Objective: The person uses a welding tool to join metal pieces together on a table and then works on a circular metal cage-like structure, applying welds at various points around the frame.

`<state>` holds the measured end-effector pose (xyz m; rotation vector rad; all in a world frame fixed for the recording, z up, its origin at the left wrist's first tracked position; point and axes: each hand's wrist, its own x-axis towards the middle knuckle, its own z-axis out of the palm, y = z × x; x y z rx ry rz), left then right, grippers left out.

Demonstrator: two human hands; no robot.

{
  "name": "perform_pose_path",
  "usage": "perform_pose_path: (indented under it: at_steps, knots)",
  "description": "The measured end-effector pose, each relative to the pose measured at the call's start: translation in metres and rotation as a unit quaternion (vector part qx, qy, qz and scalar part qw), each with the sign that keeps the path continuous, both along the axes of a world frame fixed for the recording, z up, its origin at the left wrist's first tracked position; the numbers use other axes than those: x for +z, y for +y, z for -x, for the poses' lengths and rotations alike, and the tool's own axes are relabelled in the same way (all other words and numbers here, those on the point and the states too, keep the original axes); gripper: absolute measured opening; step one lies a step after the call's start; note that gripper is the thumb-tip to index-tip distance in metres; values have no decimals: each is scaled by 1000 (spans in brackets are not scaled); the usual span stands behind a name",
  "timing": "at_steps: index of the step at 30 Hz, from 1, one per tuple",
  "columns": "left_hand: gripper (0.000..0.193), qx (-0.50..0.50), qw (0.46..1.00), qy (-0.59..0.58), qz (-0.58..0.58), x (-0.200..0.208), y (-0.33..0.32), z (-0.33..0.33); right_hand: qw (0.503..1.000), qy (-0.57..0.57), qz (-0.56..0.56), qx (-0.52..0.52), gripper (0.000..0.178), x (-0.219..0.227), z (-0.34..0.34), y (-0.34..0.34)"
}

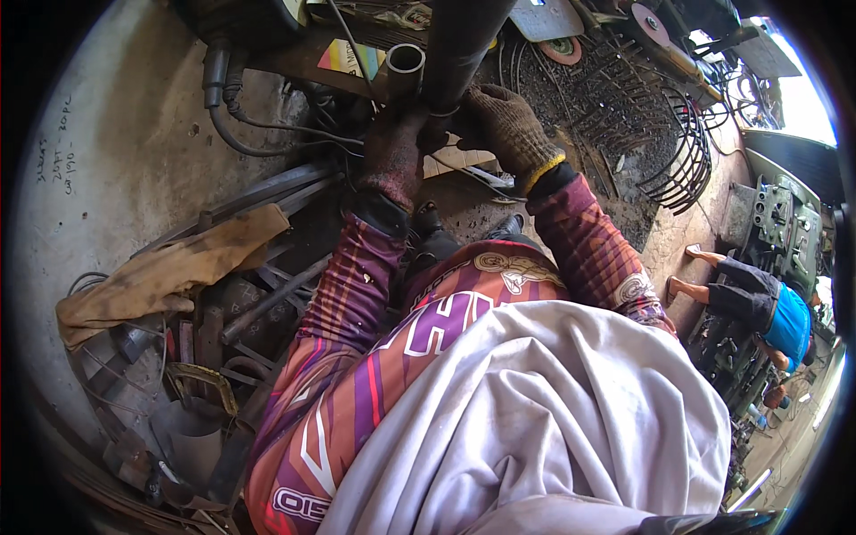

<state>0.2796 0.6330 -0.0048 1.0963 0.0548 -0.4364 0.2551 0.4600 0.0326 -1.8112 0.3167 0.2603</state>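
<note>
My left hand (392, 153), in a dark, stained work glove, is closed around a short metal pipe (406, 61) whose round open end faces up. Just right of it a thick dark pipe (459, 53) comes down from the top edge, with a thin ring near its lower end. My right hand (510, 129), in a brown knit glove with a yellow cuff, curls its fingers against that lower end; some fingertips are hidden behind it. Under the hands lie a pale flat piece (441, 160) and a thin cable.
Curved black metal bars (682, 160) lie on the littered floor at right, near a grinding disc (560, 50). A brown cloth (178, 267) drapes over scrap metal at left, beside a concrete wall (116, 169). A person in blue (785, 321) works by machinery (785, 223) at far right.
</note>
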Motion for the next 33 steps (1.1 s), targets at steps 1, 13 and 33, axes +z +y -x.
perform_pose_path:
  at_steps: [1,13,33]
  knots:
    - [27,8,1000,20,8,4,-2,0,999,-31,30,19,33,0,0,-1]
    - [27,86,993,-77,-6,-12,-15,10,992,-32,-94,-74,38,3,-1,9]
    - [27,38,998,8,-47,-7,-6,1,998,-28,57,-20,32,1,-2,2]
